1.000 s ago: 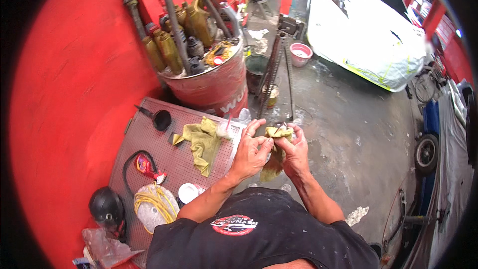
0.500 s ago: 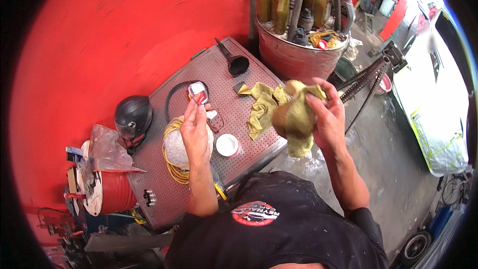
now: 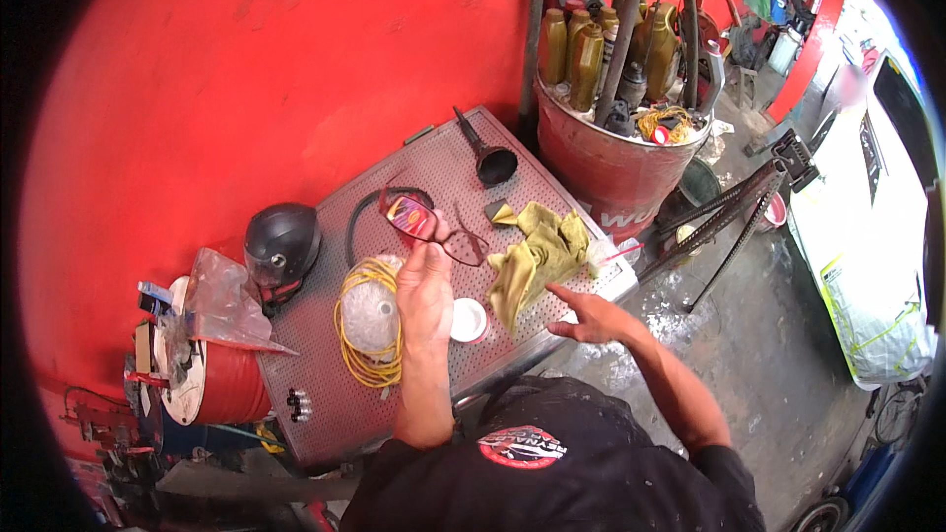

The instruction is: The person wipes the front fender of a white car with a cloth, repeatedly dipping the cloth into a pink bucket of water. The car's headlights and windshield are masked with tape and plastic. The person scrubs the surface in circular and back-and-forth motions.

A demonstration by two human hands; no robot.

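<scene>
your left hand pinches the dark-framed glasses; your right hand, its fingers spread, is near the crumpled yellow-green cloth.

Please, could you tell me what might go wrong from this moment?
1. The red-framed glasses are held up by the left hand alone; if they slip, they could hit the perforated table and get scratched.
2. The white tub appears close beside the left forearm, so a sideways move might knock it.
3. The yellow cloth lies near the right hand and the table's front edge; a careless sweep could drag it off.
</scene>
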